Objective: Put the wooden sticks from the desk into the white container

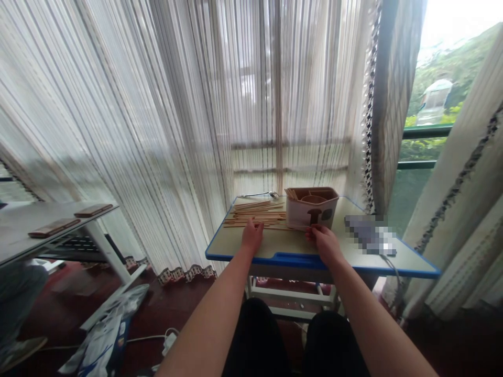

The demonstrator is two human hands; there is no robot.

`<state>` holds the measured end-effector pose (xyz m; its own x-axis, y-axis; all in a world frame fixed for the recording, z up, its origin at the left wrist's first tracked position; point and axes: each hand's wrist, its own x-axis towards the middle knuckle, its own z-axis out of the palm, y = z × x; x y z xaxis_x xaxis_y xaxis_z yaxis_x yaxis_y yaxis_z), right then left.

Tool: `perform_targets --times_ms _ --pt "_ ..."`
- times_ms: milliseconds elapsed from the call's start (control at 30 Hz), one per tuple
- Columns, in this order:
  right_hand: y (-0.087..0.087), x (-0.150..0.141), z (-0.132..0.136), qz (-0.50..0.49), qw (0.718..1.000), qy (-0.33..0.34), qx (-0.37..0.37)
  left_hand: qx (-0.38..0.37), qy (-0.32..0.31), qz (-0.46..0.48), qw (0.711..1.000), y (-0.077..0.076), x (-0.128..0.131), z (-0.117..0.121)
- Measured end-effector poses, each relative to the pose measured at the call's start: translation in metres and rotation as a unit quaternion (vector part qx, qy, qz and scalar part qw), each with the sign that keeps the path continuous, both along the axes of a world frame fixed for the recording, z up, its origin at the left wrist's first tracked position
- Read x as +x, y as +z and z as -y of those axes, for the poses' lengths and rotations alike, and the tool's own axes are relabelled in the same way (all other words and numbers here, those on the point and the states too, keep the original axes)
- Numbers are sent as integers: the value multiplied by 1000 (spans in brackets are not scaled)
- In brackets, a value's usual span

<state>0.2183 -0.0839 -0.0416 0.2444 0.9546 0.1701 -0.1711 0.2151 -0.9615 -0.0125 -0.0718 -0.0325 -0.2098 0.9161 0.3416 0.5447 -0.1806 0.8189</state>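
Note:
Several wooden chopsticks point(261, 215) lie in a loose pile on the left half of a small desk point(283, 243). My left hand point(252, 234) rests at the near edge of that pile, its fingers closed at the end of a chopstick point(285, 229). This chopstick runs sideways to my right hand point(323, 239), whose fingers are pinched at its other end. Just behind my right hand stands a brown and white utensil holder point(310, 209) with compartments. A few chopsticks point(291, 193) stand in its left compartment. My fingertips are small and partly hidden.
A metal spoon point(274, 195) lies along the desk's back edge. On the right is a pixelated object point(369, 234) with a cable. Curtains point(188, 131) hang behind the desk. To the left, another table point(58, 212) carries two flat brown objects, and a person's leg point(19, 298) shows below.

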Motion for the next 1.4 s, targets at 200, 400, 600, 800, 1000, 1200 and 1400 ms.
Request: perform_targets --times_ms 200,400,600,800,1000,1200,1400 --pt "1 4 2 -68 996 54 -23 36 -31 37 998 -4 -4 -5" --pt "5 2 5 -47 998 34 -13 27 -54 75 995 0 1 0" --pt "6 2 6 -44 999 9 -10 9 -43 154 987 6 4 4" --pt "4 1 5 -10 1000 -13 -4 3 -19 128 992 6 4 3" --pt "3 0 4 -12 1000 -14 -4 8 -10 115 993 5 3 3" --pt "5 -3 7 9 1000 -21 6 10 -3 121 993 2 3 0" --pt "17 -10 24 113 988 104 -5 20 -28 143 989 2 1 1"
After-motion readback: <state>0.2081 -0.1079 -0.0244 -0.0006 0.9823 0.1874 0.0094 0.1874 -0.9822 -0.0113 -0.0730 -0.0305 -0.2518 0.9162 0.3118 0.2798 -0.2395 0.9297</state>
